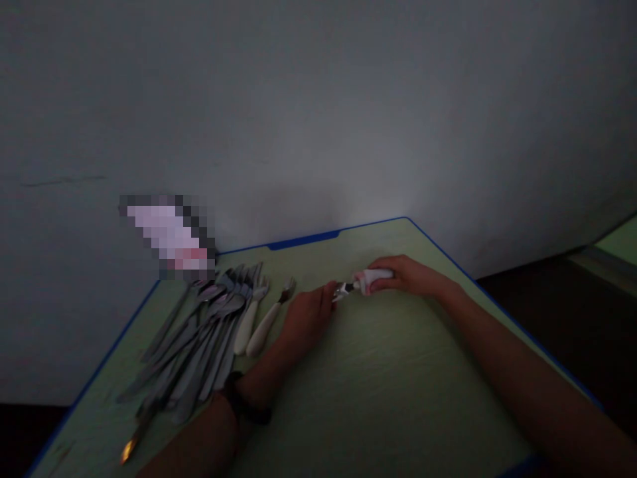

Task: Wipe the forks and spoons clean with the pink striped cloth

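Note:
Over the right half of the table, a fork (342,291) with a metal head is held between my two hands. Its tines point left, to the fingertips of my left hand (309,313), which are closed on them. My right hand (411,273) grips a crumpled white-and-pink cloth (369,279) around the fork's other end; the handle under it is hidden. Left of my left hand lie a white-handled fork (263,326) and another fork with a pale handle (245,325), side by side. Blur and dim light hide fine detail.
A pile of metal spoons, forks and other cutlery (199,352) covers the left of the green, blue-edged table (378,392). A gold-tipped handle (129,450) sticks out toward me. Behind stands a pixelated object (166,232) against the grey wall (308,119).

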Motion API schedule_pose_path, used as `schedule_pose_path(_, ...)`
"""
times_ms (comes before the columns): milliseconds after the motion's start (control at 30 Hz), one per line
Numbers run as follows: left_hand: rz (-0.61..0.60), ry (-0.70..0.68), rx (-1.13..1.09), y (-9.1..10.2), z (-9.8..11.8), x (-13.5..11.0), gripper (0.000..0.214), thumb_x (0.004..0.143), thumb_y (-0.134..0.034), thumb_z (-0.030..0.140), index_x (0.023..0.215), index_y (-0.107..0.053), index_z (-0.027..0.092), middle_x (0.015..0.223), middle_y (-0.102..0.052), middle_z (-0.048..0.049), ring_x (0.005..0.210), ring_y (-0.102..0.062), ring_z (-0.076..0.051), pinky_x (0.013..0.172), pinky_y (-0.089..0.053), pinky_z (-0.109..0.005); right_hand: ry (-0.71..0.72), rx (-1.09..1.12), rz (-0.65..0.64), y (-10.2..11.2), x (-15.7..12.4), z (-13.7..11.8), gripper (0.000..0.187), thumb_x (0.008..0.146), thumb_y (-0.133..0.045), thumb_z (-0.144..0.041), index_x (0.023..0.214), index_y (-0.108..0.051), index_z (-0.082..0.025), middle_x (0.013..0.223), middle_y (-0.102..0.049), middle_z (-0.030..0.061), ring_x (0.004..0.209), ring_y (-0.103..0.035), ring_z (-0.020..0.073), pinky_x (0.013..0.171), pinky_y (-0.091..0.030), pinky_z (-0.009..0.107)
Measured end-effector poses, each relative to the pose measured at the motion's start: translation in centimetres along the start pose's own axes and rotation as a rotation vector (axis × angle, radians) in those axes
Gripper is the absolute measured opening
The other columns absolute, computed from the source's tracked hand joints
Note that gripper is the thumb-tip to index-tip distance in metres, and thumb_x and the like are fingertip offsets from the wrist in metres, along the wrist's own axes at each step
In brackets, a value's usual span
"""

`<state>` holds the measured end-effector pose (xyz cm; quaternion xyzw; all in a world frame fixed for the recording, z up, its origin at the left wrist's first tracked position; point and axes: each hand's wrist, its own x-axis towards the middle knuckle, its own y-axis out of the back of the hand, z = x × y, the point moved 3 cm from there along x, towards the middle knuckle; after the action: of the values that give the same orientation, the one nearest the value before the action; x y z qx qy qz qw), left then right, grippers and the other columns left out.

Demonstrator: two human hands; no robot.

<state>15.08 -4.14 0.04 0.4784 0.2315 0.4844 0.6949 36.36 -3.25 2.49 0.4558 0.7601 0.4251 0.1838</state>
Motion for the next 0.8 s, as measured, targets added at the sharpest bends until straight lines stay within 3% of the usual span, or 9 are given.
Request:
schedule_pose_path(100, -0.015, 0.053, -0.112, 0.2, 0.0, 0.0, 0.051, 0.093, -0.02, 0.039, 0.076, -0.063, 0.016, 0.062, -0.063, -0.0065, 0.055, -0.058, -0.016, 0.054, -0.038, -0.025, -0.072, 0.028, -0.028, 0.4, -0.2, 0.2, 0.044, 0.074, -0.056, -0.052, 0.098, -0.062, -0.016, 0.073, -0.06, 0.001, 0.06, -0.049, 0.0112, 0.054, -0.033, 0.021)
schedule_pose_path(233, -0.003, 0.074, -0.19, 0.6, 0.1, 0.0, 0.048, 0.092, -0.024, 0.037, 0.069, -0.06, 0.016, 0.06, -0.062, -0.0051, 0.054, -0.056, -0.015, 0.055, -0.038, -0.025, -0.134, 0.086, -0.038, 0.8, -0.6, 0.9, 0.046, 0.072, -0.056, -0.054, 0.097, -0.063, -0.016, 0.07, -0.058, -0.0001, 0.057, -0.047, 0.0103, 0.051, -0.031, 0.02)
schedule_pose_path(467, 0.127, 0.171, -0.389, 1.7, -0.5, 0.2, 0.049, 0.091, -0.022, 0.039, 0.056, -0.05, 0.019, 0.051, -0.054, -0.0027, 0.048, -0.051, -0.014, 0.052, -0.038, -0.025, -0.14, 0.036, 0.197, 1.4, -0.9, 1.9, 0.044, 0.079, -0.048, -0.052, 0.094, -0.062, -0.014, 0.07, -0.058, 0.0008, 0.058, -0.046, 0.0107, 0.052, -0.03, 0.021)
schedule_pose_path(533, 0.164, 0.207, -0.423, 1.9, -0.7, 0.2, 0.049, 0.091, -0.021, 0.041, 0.056, -0.048, 0.02, 0.048, -0.05, -0.0014, 0.045, -0.048, -0.014, 0.049, -0.037, -0.025, -0.114, -0.003, 0.193, 0.9, -0.6, 0.9, 0.043, 0.08, -0.047, -0.053, 0.091, -0.063, -0.014, 0.068, -0.057, 0.0007, 0.056, -0.046, 0.0107, 0.052, -0.031, 0.021)
schedule_pose_path(567, 0.18, 0.231, -0.434, 2.0, -0.8, 0.1, 0.049, 0.091, -0.02, 0.042, 0.056, -0.046, 0.02, 0.046, -0.048, -0.0008, 0.044, -0.046, -0.014, 0.047, -0.036, -0.025, -0.073, -0.018, 0.132, 0.4, -0.4, 0.1, 0.042, 0.08, -0.047, -0.053, 0.089, -0.063, -0.014, 0.068, -0.057, 0.001, 0.057, -0.047, 0.0113, 0.053, -0.032, 0.022)
schedule_pose_path(667, 0.224, 0.275, -0.466, 2.1, -1.1, 0.1, 0.049, 0.09, -0.017, 0.044, 0.057, -0.044, 0.02, 0.046, -0.044, 0.0005, 0.043, -0.045, -0.014, 0.044, -0.034, -0.025, 0.068, -0.082, 0.059, -0.7, 0.1, -1.7, 0.039, 0.079, -0.052, -0.05, 0.096, -0.063, -0.017, 0.081, -0.062, 0.0058, 0.075, -0.053, 0.0166, 0.067, -0.038, 0.027)
schedule_pose_path(700, 0.237, 0.273, -0.467, 2.1, -1.1, 0.1, 0.049, 0.09, -0.018, 0.044, 0.057, -0.044, 0.02, 0.047, -0.044, 0.0004, 0.044, -0.045, -0.014, 0.045, -0.034, -0.025, 0.075, -0.085, 0.082, -0.8, 0.2, -1.9, 0.039, 0.079, -0.051, -0.048, 0.102, -0.061, -0.018, 0.088, -0.063, 0.0072, 0.08, -0.054, 0.0181, 0.072, -0.039, 0.029)
schedule_pose_path(800, 0.244, 0.227, -0.449, 2.2, -0.8, 0.0, 0.047, 0.09, -0.024, 0.043, 0.057, -0.047, 0.019, 0.05, -0.048, -0.0007, 0.048, -0.047, -0.014, 0.047, -0.035, -0.025, -0.012, -0.023, 0.353, -0.2, 0.1, -1.4, 0.054, 0.08, -0.053, -0.042, 0.128, -0.04, -0.021, 0.108, -0.057, 0.0102, 0.091, -0.054, 0.0193, 0.08, -0.042, 0.035)
